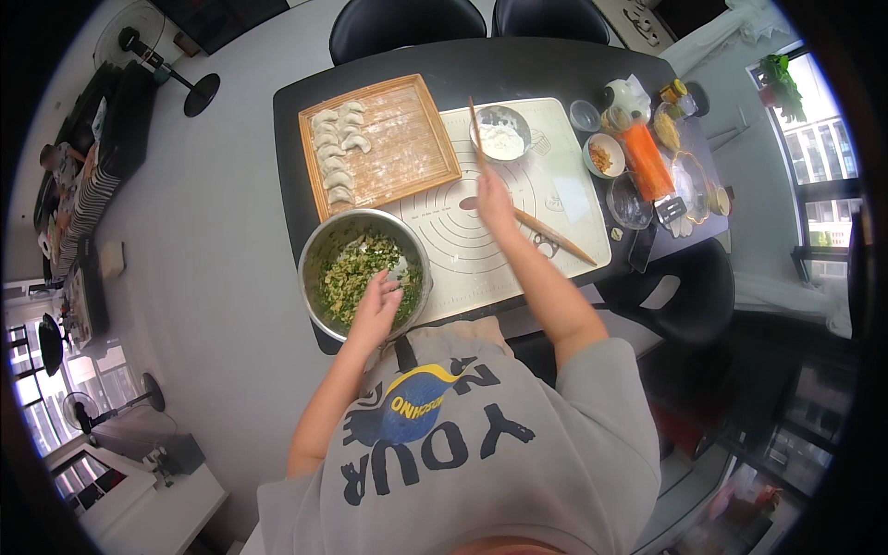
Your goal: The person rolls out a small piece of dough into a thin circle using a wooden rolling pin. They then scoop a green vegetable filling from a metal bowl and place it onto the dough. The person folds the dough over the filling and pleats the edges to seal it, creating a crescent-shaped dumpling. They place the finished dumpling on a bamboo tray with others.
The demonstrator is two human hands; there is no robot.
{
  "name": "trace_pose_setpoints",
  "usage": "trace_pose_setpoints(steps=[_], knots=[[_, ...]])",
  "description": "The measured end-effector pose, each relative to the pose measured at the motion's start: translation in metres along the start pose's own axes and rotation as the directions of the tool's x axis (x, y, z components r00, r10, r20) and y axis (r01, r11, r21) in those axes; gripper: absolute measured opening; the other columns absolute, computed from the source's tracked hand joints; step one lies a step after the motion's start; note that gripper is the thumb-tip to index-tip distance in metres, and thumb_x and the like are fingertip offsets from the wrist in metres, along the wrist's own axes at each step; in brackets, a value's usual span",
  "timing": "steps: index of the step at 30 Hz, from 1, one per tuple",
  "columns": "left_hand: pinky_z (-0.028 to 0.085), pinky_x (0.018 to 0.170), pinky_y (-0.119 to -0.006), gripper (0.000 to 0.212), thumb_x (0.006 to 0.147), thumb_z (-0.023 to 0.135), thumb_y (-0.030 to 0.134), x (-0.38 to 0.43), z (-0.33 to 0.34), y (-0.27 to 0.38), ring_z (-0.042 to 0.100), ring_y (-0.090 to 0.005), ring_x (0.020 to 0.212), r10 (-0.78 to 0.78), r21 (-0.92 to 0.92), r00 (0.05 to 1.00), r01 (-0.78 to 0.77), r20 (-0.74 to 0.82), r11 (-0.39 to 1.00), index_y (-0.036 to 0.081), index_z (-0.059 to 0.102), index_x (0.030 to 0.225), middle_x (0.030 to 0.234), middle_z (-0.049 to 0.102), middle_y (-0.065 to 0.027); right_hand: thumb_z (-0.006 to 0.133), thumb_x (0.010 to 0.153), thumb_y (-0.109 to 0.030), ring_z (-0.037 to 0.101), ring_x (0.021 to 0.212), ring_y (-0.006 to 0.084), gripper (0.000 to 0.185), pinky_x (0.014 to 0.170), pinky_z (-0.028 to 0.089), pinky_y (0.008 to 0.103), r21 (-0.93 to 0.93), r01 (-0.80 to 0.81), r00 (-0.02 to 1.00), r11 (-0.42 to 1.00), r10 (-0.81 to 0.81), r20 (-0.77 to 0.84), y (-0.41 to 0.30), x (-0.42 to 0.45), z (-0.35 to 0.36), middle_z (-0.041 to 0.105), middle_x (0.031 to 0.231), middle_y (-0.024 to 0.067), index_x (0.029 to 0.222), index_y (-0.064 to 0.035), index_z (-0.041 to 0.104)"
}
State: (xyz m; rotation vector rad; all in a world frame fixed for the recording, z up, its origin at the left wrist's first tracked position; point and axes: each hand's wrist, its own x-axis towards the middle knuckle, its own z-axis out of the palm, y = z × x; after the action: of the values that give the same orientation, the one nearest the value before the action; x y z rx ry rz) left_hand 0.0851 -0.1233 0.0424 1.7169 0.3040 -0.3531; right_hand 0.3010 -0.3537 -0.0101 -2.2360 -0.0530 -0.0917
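My left hand (377,303) is over a steel bowl (310,305) of chopped green and yellow filling (354,267), fingers loosely apart and nothing visible in them. My right hand (494,198) grips a thin wooden stick (476,128), perhaps chopsticks, which points away from me beside a metal bowl of white flour (503,141). Under that hand, a tapered wooden rolling pin (558,238) lies slantwise on the marked pastry mat (444,270). Several folded dumplings (338,178) sit in rows on the left side of a floured bamboo tray (402,156).
At the table's right stand a small bowl of brown food bits (603,156), an orange packet (646,163), a glass bowl (630,201), jars and a black spatula (671,209). Black chairs (409,28) line the far edge. One person (62,163) is on a sofa far left.
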Motion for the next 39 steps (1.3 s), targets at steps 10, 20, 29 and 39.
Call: trace_pose_setpoints(steps=[10,20,29,39], knots=[[0.044,0.092,-0.033,0.047,0.090,0.051,0.008,-0.056,-0.049,-0.090,0.053,-0.0251,0.112,-0.035,0.036,0.849,0.064,-0.526,0.997,-0.004,0.036,0.132,0.127,0.048,-0.0213,0.042,0.092,-0.013,0.059,0.091,0.0319,0.032,0.076,0.049,0.0417,-0.698,-0.052,0.998,0.715,0.051,-0.023,0.064,0.121,-0.012,0.059,0.097,0.0183,0.120,-0.0006,0.052],[0.048,0.085,-0.032,0.051,0.088,0.055,0.010,-0.074,-0.055,-0.092,0.054,-0.0257,0.109,-0.055,0.129,0.695,0.210,-0.717,0.969,-0.006,0.034,0.133,0.124,0.049,-0.0219,0.034,0.096,-0.022,0.059,0.088,0.0390,0.037,0.075,0.049,0.0471,-0.651,-0.055,0.998,0.757,0.049,-0.027,0.087,0.141,0.002,0.060,0.097,0.0240,0.111,0.0043,0.054],[0.051,0.059,-0.029,0.050,0.090,0.055,0.016,-0.048,-0.082,-0.136,0.063,-0.0206,0.078,-0.314,-0.140,0.753,0.288,-0.579,0.947,-0.002,0.035,0.132,0.104,0.059,-0.0172,0.068,0.076,-0.021,0.057,0.089,0.0354,0.033,0.079,0.046,0.0423,-0.041,0.579,0.696,0.814,-0.467,0.545,-0.047,-0.013,0.028,0.063,0.089,0.0153,0.105,-0.0069,0.062],[0.049,0.047,-0.029,0.030,0.089,0.048,0.009,-0.039,-0.085,-0.108,0.059,-0.0165,0.060,-0.300,-0.181,0.817,0.241,-0.492,0.953,0.001,0.045,0.118,0.084,0.060,-0.0106,0.060,0.075,-0.024,0.056,0.078,0.0251,0.014,0.067,0.046,0.0380,0.519,0.782,-0.128,0.347,-0.724,0.678,-0.113,-0.177,0.098,0.055,0.076,0.0060,0.083,-0.0120,0.060]])
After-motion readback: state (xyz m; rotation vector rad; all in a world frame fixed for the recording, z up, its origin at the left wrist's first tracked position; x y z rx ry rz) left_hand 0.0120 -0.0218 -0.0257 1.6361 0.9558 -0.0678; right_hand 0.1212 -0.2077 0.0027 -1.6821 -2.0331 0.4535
